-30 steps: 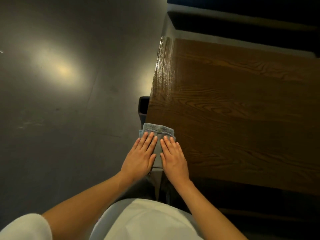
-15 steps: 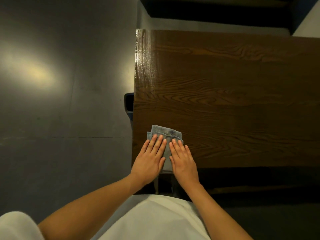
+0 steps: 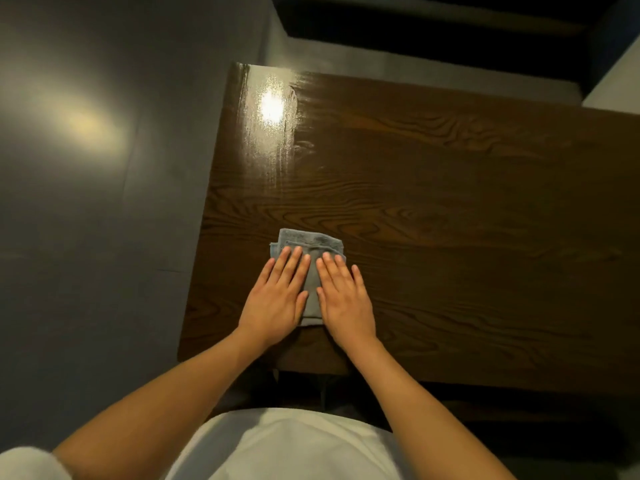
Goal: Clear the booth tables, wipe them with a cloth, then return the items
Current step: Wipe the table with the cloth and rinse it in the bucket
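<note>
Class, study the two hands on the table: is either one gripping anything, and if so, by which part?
Nothing is gripped. The left hand and right hand lie flat with straight fingers, pressing the folded cloth against the table.

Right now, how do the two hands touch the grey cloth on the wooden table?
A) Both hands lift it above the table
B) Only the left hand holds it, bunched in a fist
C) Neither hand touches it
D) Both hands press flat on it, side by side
D: the left hand and right hand lie flat, fingers straight, on the grey cloth, which rests on the wooden table.
</note>
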